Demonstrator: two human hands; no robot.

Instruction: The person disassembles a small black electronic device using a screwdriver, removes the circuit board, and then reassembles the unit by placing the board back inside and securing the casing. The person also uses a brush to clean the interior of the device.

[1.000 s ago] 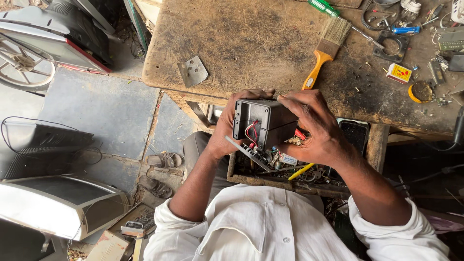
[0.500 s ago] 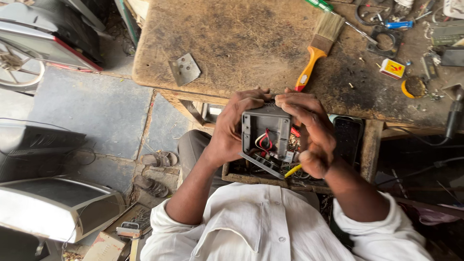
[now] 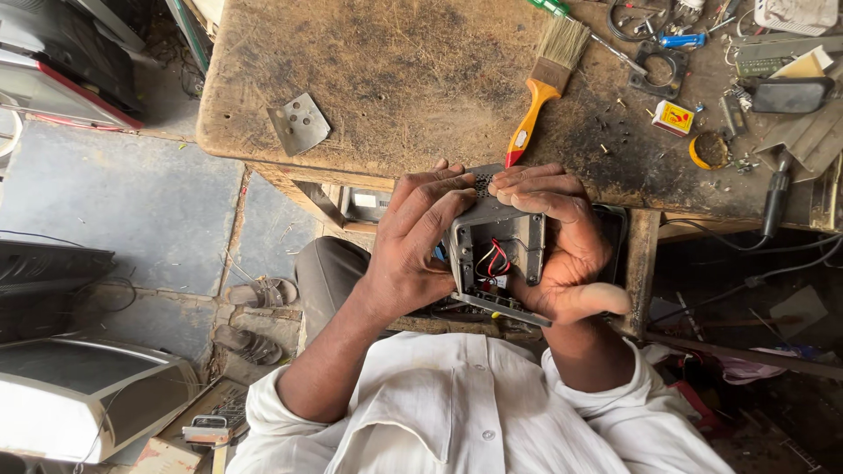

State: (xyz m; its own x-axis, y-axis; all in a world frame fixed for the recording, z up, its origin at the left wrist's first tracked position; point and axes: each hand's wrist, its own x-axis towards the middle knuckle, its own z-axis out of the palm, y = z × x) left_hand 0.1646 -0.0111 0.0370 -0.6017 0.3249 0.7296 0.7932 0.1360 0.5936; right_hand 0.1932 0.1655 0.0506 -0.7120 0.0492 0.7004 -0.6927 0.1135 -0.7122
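The open grey metal casing (image 3: pixel 496 254), red and black wires (image 3: pixel 493 261) showing inside, is held at the near edge of the tabletop (image 3: pixel 395 79), above the person's lap. The left hand (image 3: pixel 413 246) and right hand (image 3: pixel 562 246) clasp it from either side, fingers (image 3: pixel 527 183) of both curled over its top edge, grasping it firmly. Beyond the fingers lies an orange-handled paintbrush (image 3: pixel 540 92); to their left sits a small metal plate (image 3: pixel 299 125). Pressing too hard could likely pinch the wires, or the casing might slip toward the floor.
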